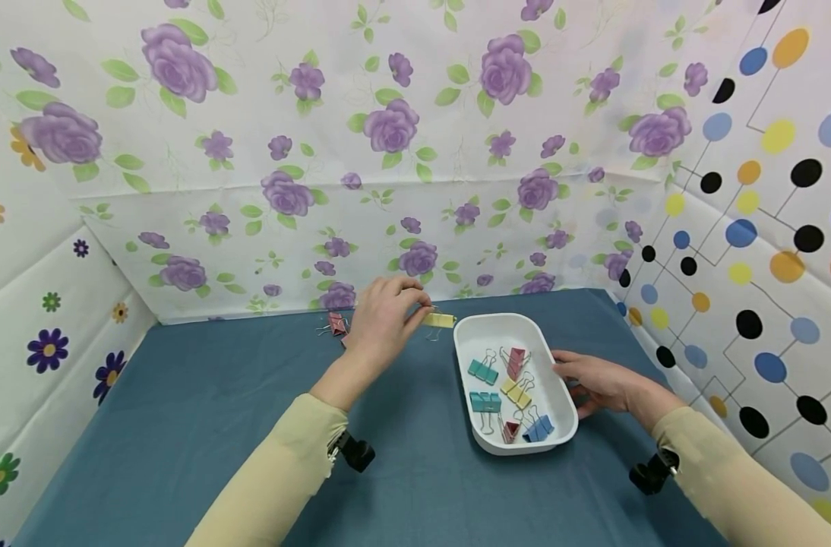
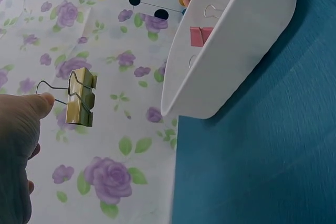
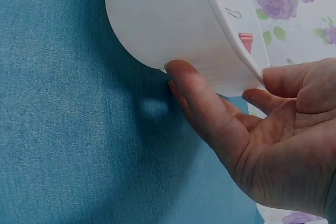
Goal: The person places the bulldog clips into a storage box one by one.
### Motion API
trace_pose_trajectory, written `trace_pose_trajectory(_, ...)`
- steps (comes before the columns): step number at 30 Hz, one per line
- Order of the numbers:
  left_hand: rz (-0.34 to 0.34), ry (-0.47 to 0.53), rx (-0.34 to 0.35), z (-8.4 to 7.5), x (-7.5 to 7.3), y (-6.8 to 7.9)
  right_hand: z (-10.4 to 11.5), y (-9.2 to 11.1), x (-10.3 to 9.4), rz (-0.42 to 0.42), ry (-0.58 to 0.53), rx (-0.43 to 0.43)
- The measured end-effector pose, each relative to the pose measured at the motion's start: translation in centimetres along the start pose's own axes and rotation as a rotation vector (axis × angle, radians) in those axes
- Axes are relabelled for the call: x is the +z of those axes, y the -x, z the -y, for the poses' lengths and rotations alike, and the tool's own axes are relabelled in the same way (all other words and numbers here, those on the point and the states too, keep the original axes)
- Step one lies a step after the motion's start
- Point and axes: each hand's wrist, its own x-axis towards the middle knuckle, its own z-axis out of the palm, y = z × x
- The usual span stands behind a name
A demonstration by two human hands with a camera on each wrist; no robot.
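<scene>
The thumb and finger of the left hand (image 1: 387, 315) are pinched together on one wire handle of a yellow binder clip (image 1: 439, 320), whose body sticks out to the right of the fingertips. The body's long axis runs left to right, across the longer near-to-far line of the white plastic tray (image 1: 504, 334). The clip sits just left of the tray's far left corner, and the left wrist view shows a gap between them. The left hand is the nearer by far; that corner's raised rim is the edge any move rightward would need to clear.

Inside, the clips lie toward the middle and near end: a far teal binder clip (image 1: 484, 371), a near teal binder clip (image 1: 485, 402), a far red binder clip (image 1: 516, 362), a near red binder clip (image 1: 510, 432), a yellow one (image 1: 516, 393) and a blue one (image 1: 538, 428). The far end seems to offer the most room.

The right hand (image 1: 596, 382) has its fingers bent about the tray's right wall, touching rim and underside.

Left of the left hand, a red binder clip (image 1: 336, 324) lies on the blue cloth (image 1: 217, 410), close to the floral backdrop (image 1: 402, 213).
</scene>
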Motion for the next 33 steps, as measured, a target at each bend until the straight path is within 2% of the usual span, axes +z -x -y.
trace_pose_trajectory(22,0.063,0.045,-0.031,-2.2,1.9,-0.8,0.2,0.0,0.0,0.002,-0.009,0.005)
trace_pose_trajectory(33,0.065,0.070,-0.005,-3.2,3.1,-0.8,0.0,0.0,-0.1,0.000,-0.007,0.002)
